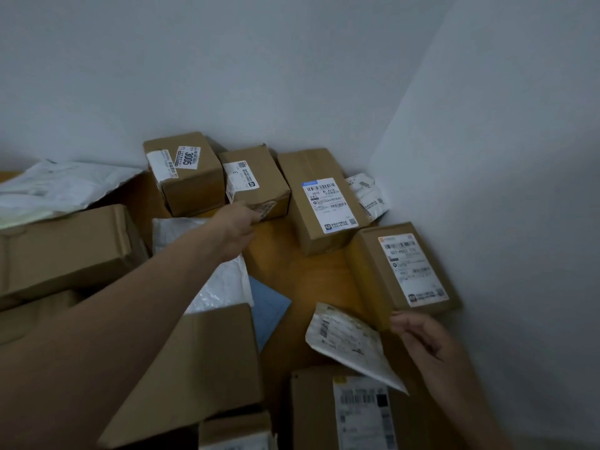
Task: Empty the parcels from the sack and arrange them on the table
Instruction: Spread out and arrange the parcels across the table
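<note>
left hand (238, 227) fingers straight, touching small box (256, 180) by wall (292, 76) | right hand (422, 336) loose, empty, beside white mailer (347, 342) | parcels (321, 203) crowd worktop (292, 264) | risk: shove skews neighbours, mailer slides off

Eight cardboard boxes (318, 203) in view: four near the wall corner, one at the left edge, three along the lower edge. A further brown surface at lower left cannot be told apart as a separate box. Four white mailer bags (211, 271): one at upper left, one at centre, one in the corner, one at lower right. One blue envelope (269, 306). Two hands: left hand (238, 227), right hand (422, 336). One table (292, 271).
</note>
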